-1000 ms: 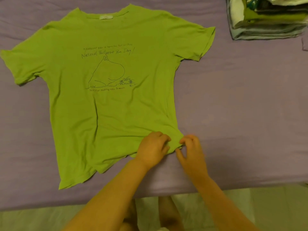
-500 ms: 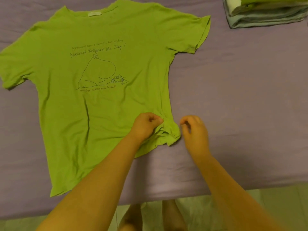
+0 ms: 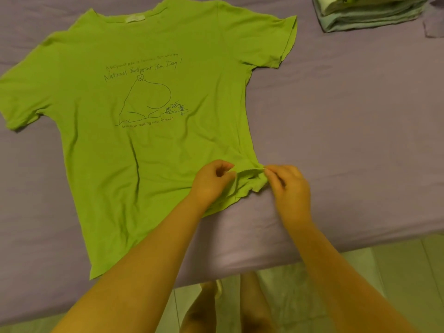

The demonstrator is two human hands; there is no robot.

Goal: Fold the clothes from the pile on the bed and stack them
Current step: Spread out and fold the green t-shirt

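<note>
We saw the lime-green T-shirt (image 3: 134,150) lying print-up on the purple bed (image 3: 348,140). Our left hand (image 3: 211,182) and right hand (image 3: 289,188) each seemed to pinch its bunched near-right hem corner. Folded clothes (image 3: 367,13) sat far right.

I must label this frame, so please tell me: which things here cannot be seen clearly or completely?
All in the head view:
- Folded stack: the top frame edge cuts it off; the number of items is unclear.
- Green T-shirt hem corner: bunched between the left hand and the right hand, partly covered by them.
- Small print above the drawing: too small to read fully.
- Right hand: slightly blurred.
</note>
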